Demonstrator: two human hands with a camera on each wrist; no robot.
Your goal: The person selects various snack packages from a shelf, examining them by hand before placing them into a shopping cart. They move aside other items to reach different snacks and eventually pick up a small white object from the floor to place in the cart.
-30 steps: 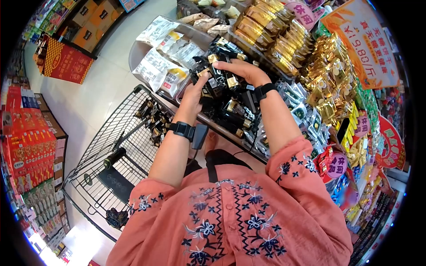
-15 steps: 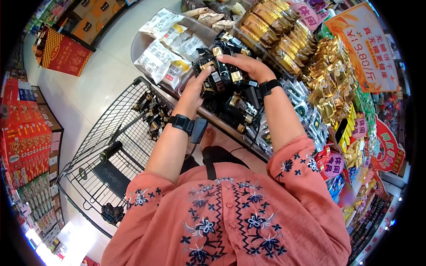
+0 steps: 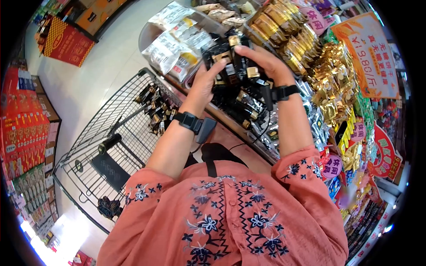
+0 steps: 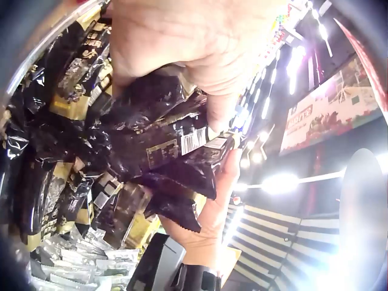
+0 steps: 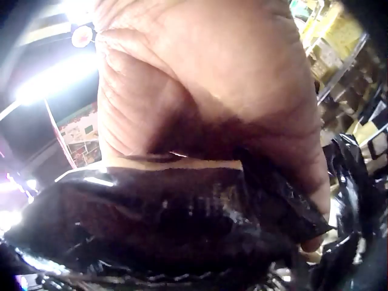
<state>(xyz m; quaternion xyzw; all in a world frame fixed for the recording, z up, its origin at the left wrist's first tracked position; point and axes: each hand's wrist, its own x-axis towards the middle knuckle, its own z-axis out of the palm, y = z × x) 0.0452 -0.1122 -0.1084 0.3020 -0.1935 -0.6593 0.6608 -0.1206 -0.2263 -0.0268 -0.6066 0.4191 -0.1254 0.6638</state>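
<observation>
A bunch of small black-and-gold snack packets (image 3: 228, 66) is gripped between both hands, above the bin of like packets (image 3: 246, 104). My left hand (image 3: 205, 84) holds the bunch from the left, its thumb lying across the top. From the other side my right hand (image 3: 271, 64) grips it, thumb also on top; most of its fingers are hidden. In the left wrist view, the left hand (image 4: 176, 36) curls over shiny black wrappers (image 4: 157, 145), one with a barcode. In the right wrist view, a black wrapper (image 5: 145, 224) lies against the right palm (image 5: 212, 73).
A shopping cart (image 3: 128, 128) stands at the left, with more black-and-gold packets (image 3: 155, 106) inside. Beside the bunch is a clear tub (image 3: 144, 37) of white bags (image 3: 166, 53). Gold packets (image 3: 282, 29), silver packets (image 3: 306, 106) and an orange price sign (image 3: 368, 57) fill the right.
Both hands keep hold of the packets and have shifted slightly right and up in the head view. The surroundings have shifted too, as the head camera moved.
</observation>
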